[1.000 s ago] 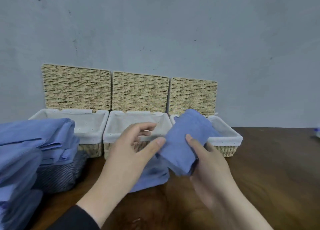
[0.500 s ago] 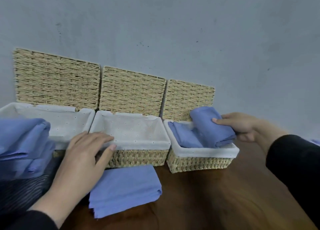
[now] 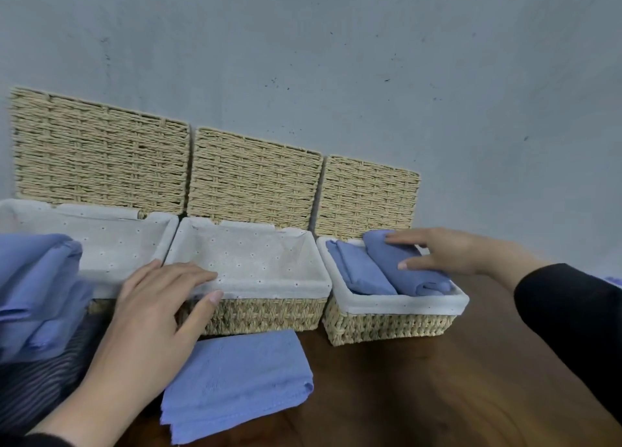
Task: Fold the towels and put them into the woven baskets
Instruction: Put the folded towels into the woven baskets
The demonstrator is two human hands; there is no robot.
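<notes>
Three woven baskets with white liners stand in a row against the wall, lids up. The right basket (image 3: 397,322) holds two folded blue towels. My right hand (image 3: 447,253) holds the right-hand towel (image 3: 409,271) down inside it, fingers and thumb around its top. The other towel (image 3: 360,269) lies beside it. My left hand (image 3: 158,301) rests open on the front rim of the middle basket (image 3: 262,315), which has nothing in it. The left basket (image 3: 111,248) shows only liner. A folded blue towel (image 3: 235,379) lies on the table in front of the middle basket.
A pile of blue towels (image 3: 33,288) fills a dark striped basket (image 3: 37,382) at the left edge. The brown wooden table (image 3: 437,396) stretches right of the folded towel. A grey wall rises behind the lids.
My right hand carried the folded towel from in front of me to the right basket and lowered it inside. My left hand let go and moved to the middle basket's rim.
</notes>
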